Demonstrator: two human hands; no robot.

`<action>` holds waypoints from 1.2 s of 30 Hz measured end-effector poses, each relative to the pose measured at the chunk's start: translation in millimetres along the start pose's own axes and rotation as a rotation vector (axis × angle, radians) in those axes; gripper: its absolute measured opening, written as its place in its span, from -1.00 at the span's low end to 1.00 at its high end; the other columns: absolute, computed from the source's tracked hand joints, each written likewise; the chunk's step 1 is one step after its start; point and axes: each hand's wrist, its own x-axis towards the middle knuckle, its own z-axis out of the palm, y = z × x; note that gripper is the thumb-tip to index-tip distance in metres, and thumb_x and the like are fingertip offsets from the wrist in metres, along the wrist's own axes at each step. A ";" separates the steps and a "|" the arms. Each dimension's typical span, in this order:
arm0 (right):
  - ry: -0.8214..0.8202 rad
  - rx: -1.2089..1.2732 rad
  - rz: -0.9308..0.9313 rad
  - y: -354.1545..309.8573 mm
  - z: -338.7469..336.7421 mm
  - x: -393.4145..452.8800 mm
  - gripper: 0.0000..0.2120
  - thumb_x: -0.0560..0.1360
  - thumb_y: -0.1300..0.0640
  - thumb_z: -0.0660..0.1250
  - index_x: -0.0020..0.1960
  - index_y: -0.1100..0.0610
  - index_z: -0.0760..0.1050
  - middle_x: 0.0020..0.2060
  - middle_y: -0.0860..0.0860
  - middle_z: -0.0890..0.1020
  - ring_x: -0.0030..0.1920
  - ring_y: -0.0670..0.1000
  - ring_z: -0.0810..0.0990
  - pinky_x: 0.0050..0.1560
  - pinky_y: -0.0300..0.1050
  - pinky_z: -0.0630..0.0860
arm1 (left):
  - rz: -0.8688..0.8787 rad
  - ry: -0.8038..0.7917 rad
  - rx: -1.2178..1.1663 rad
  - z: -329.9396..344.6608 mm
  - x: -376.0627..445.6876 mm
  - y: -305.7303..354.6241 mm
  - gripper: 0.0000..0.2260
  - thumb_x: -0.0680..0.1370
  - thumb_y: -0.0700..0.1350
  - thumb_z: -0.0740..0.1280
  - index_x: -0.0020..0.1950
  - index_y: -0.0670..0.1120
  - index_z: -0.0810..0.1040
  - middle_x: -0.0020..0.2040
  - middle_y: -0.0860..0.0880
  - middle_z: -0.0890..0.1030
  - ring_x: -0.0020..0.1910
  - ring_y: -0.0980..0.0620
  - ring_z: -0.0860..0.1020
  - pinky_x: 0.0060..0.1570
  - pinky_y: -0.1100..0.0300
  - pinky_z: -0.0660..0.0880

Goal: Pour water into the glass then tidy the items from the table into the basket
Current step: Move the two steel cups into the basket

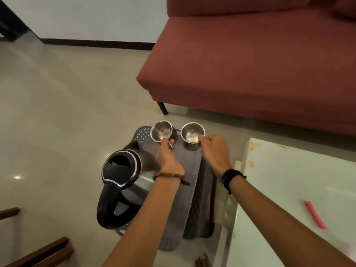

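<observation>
A: Hands?
B: Left hand (167, 153) pinches the left cup (161, 131) at its near rim and handle. Right hand (215, 149) pinches the right cup (192, 133) at its rim.
A: Where?
B: Both upright over the far end of the basket (189, 182) on the floor. Kettle (123, 177) sits at its left side. Table (292, 189) is right of it.

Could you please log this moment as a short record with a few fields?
left hand: grips left steel cup by its handle
right hand: grips right steel cup at its rim
kettle: in the basket, lid shut
basket location: on the floor, beside the table
left on table: pink item
</observation>
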 end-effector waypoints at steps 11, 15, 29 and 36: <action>-0.162 -0.417 -0.014 18.7 79.8 50.8 -0.58 0.47 0.18 0.22 -0.49 0.10 0.13 -0.51 0.00 0.23 -0.48 0.00 0.19 -0.48 -0.15 0.09 | -0.107 0.236 -0.165 18.3 99.8 -4.3 -0.70 0.57 -0.08 0.19 0.12 -0.26 0.55 0.22 -0.21 0.54 0.18 -0.16 0.51 0.02 0.08 0.42; -0.200 -0.448 0.014 24.5 94.3 56.8 -0.61 0.45 0.23 0.21 -0.50 0.11 0.15 -0.51 0.00 0.23 -0.45 0.02 0.22 -0.44 -0.14 0.16 | -0.131 0.281 -0.178 18.0 107.1 0.5 -0.69 0.58 -0.09 0.16 0.13 -0.28 0.54 0.24 -0.25 0.51 0.19 -0.19 0.49 0.05 0.04 0.42; -0.067 -0.434 -0.036 36.5 103.8 50.7 -0.59 0.54 0.20 0.18 -0.47 0.10 0.19 -0.49 0.00 0.28 -0.34 0.06 0.33 -0.18 0.01 0.41 | -0.222 0.264 -0.114 -8.3 114.0 -0.8 -0.69 0.58 -0.13 0.18 0.24 -0.29 0.47 0.31 -0.19 0.47 0.26 -0.15 0.44 0.19 0.03 0.38; -0.077 -0.295 0.043 34.1 106.7 47.8 -0.64 0.51 0.12 0.30 -0.41 0.17 0.32 -0.40 0.14 0.41 -0.32 0.07 0.38 -0.23 0.01 0.39 | -0.168 0.222 0.123 -12.0 108.4 -1.9 -0.62 0.57 -0.04 0.22 0.25 -0.31 0.44 0.28 -0.20 0.48 0.23 -0.15 0.46 0.11 0.07 0.40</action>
